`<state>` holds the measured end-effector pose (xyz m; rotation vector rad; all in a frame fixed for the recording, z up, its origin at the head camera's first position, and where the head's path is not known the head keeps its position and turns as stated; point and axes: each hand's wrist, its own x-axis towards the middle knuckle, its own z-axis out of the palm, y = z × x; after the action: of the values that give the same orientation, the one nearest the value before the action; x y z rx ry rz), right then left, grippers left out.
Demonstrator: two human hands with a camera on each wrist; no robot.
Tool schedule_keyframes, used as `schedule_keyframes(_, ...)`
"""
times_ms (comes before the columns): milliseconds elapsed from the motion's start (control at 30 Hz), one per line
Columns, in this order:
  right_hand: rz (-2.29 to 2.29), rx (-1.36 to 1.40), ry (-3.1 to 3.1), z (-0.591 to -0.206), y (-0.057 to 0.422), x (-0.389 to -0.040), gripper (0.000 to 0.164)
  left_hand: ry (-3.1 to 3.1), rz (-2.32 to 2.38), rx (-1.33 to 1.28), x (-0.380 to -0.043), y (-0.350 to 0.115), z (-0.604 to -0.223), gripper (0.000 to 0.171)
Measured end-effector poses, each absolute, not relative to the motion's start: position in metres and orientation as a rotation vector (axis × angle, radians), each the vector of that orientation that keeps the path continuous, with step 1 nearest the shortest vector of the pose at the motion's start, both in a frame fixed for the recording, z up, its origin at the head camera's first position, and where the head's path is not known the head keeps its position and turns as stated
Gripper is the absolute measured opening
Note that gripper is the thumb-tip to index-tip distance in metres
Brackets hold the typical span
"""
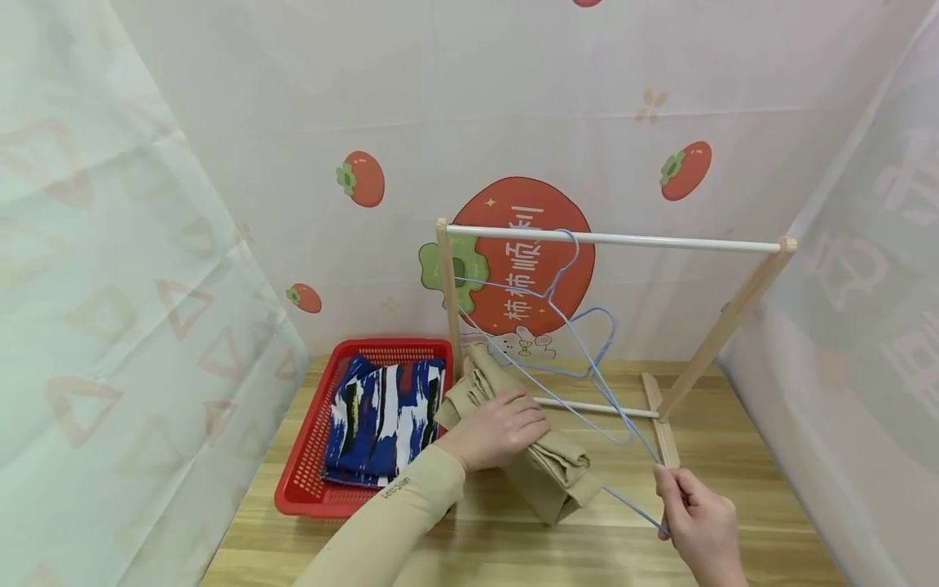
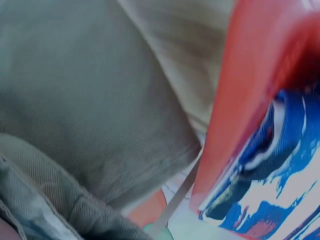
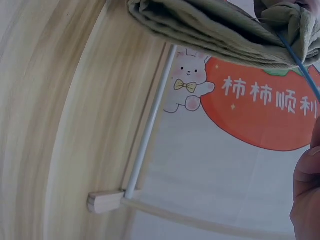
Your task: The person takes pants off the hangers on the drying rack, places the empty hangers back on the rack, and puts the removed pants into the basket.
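My left hand (image 1: 499, 432) grips a folded khaki twill garment (image 1: 546, 481) in the head view, fingers over its upper side. It is held slanting above the table, and its grey-green cloth fills much of the left wrist view. Low on the right, my right hand (image 1: 697, 518) holds one end of a blue wire hanger (image 1: 634, 509) between thumb and curled fingers. That hanger's lower wire runs behind the garment, where part of it is hidden. A second blue hanger (image 1: 550, 295) hangs by its hook from the rack rod (image 1: 645, 240), overlapping the held one in this view.
A red plastic basket (image 1: 297, 473) stands left of the rack, holding a folded blue-and-white patterned cloth (image 1: 385, 416). The rack's wooden right post (image 1: 726, 326) leans up from a wooden foot (image 1: 663, 440), and a low white bar (image 1: 609, 408) crosses behind the garment. Printed curtains enclose the wooden table (image 1: 763, 505).
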<state>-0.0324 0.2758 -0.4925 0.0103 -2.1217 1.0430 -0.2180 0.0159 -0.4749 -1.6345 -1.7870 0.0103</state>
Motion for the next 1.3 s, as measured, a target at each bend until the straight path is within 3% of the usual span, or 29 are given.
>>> schedule_keyframes(167, 0.855, 0.206, -2.069, -0.499, 0.281, -0.042, 0.028, -1.793, -0.004, -1.638, -0.218, 0.010, -0.464, 0.025)
schedule_keyframes(367, 0.603, 0.332, -1.970, -0.496, 0.283, -0.053, 0.053, -1.705, -0.017, -1.525, -0.215, 0.008, -0.449, 0.032)
schedule_keyframes(1300, 0.440, 0.351, -2.017, -0.507, 0.283, -0.056, 0.052, -1.657, 0.048, -1.589, -0.202, -0.018, -0.412, 0.024)
